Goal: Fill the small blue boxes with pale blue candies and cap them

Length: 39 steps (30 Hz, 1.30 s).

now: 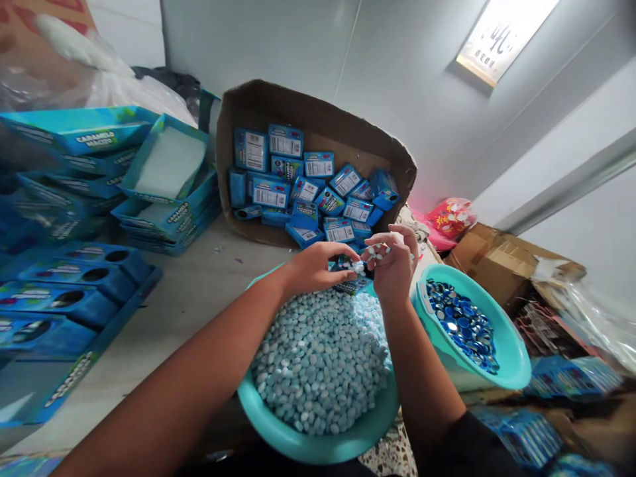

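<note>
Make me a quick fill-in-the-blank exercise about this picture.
The small pieces in the right hand are ____ in colour.
The brown carton holds boxes coloured mainly ____.
The tub of round blue discs stands to the picture's ____ of the nearer basin.

Missing words: white; blue; right.

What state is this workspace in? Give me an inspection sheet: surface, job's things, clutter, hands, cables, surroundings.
Surface: pale table, small specks on it.
Job's things: small box with white pellets; turquoise basin heaped with pale pellets.
Clutter: blue trays stacked left; cardboard carton of blue packs beyond; second basin with blue discs right.
Hands: left hand holds the small box; right hand holds white pellets.
Cables: nothing seen.
Surroundings: pale wall, panel with dark characters.
</note>
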Tool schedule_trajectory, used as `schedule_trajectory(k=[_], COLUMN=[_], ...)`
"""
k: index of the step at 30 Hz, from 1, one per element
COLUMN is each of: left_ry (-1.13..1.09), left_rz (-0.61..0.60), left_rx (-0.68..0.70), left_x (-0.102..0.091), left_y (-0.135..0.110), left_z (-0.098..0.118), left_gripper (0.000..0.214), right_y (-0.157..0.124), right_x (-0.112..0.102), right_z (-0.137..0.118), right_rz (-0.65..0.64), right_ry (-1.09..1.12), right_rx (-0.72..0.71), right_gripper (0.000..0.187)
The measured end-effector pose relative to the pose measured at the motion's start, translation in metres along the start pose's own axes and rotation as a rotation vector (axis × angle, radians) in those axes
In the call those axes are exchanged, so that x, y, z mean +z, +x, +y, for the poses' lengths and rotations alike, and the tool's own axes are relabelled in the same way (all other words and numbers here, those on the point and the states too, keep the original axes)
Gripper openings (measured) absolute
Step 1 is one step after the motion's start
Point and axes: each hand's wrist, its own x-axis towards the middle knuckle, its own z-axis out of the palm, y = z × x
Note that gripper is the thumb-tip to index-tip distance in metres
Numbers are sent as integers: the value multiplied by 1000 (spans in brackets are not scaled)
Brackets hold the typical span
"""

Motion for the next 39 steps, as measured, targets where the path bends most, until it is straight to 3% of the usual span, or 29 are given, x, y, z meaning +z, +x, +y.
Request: schedule_trajectory(k=[9, 24, 39], left_ry=[10, -18, -16], left_rz=[-2, 7, -1], left_rx=[-26, -30, -38], left_x=[0, 2, 1], left_y=[1, 0, 0], left_z=[2, -2, -2], left_gripper=[34, 32, 32], right_y=[-2, 7, 4], right_x=[-2, -6, -10], right_z=[3, 7, 14], right_rz=[16, 29, -6], right_ry=[-105, 67, -25], right_rx=[-52, 47, -13], right_gripper=[29, 23, 29])
